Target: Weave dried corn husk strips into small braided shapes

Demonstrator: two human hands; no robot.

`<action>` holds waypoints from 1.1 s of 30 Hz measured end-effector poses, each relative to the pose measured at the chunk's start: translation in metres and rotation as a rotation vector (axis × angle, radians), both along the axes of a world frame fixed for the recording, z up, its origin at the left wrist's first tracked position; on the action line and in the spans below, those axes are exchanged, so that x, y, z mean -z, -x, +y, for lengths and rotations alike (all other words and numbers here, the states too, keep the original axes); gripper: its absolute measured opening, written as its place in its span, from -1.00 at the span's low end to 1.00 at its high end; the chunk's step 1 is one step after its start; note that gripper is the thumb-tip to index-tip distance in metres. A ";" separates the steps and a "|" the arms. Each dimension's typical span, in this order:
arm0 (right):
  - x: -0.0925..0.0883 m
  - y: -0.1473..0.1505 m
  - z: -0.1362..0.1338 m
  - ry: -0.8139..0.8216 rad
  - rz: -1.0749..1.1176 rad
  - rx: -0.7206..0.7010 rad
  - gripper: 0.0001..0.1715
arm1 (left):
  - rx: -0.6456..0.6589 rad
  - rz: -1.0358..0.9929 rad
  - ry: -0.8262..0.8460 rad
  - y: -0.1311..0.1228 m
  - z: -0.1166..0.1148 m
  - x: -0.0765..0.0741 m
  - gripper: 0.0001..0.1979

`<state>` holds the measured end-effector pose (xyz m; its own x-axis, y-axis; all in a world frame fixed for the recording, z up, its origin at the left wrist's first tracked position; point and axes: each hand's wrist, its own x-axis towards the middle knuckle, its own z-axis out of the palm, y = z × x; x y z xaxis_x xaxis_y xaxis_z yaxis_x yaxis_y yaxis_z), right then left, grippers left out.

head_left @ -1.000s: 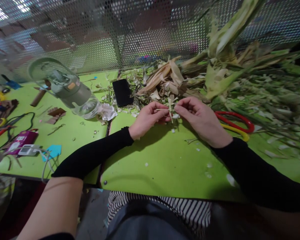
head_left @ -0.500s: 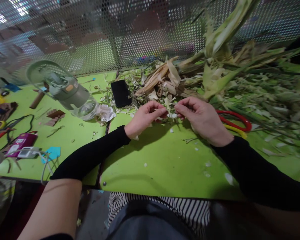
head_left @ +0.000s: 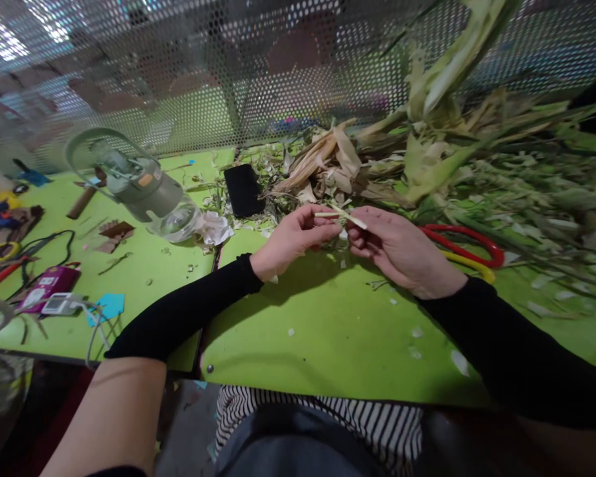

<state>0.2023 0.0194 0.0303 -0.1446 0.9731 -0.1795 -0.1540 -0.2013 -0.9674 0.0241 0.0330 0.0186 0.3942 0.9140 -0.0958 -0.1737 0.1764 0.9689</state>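
My left hand (head_left: 302, 240) and my right hand (head_left: 397, 246) are close together over the green table, with thumbs and fingers pinched. Between them are thin, pale yellow-green plant strips (head_left: 351, 217) that cross one another. One end lies at the left fingertips, and a longer piece slants across the right fingers. Whether they are separate strips or one split stalk I cannot tell. Just behind the fingers are dry corn husks (head_left: 322, 159) and small plant scraps. Red-handled scissors or pliers (head_left: 477, 242), only partly visible, lie beside my right wrist.
A black phone (head_left: 243, 190) lies behind my left hand. Left of it, a water bottle (head_left: 149, 192) leans over by crumpled paper (head_left: 213, 228). A purple box (head_left: 52, 288) and cables are at far left. A perforated metal panel (head_left: 189, 86) rises behind; leaves (head_left: 536, 185) heap at right.
The right hand has turned, opening its palm side to view, and the pale strips now show crossed between the fingers. The left hand has shifted slightly. The whole view has moved a little.
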 end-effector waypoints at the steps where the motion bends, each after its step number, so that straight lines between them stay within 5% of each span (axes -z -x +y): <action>1: 0.001 0.000 0.000 0.003 -0.001 0.002 -0.66 | -0.010 -0.011 0.006 0.000 0.001 0.001 -0.75; 17: 0.010 -0.006 0.003 -0.236 -0.187 -0.026 -0.48 | 0.067 -0.032 -0.227 0.007 0.010 0.016 -0.71; 23: 0.008 -0.008 0.003 -0.270 -0.305 -0.090 -0.51 | -0.046 0.175 -0.442 0.013 0.018 0.018 -0.85; 26: 0.013 -0.009 0.006 -0.314 -0.400 -0.084 -0.52 | -0.003 0.267 -0.376 0.014 0.019 0.016 -0.79; 33: 0.023 -0.011 0.014 -0.489 -0.543 -0.066 -0.64 | 0.110 0.122 -0.089 0.014 0.020 0.017 -0.76</action>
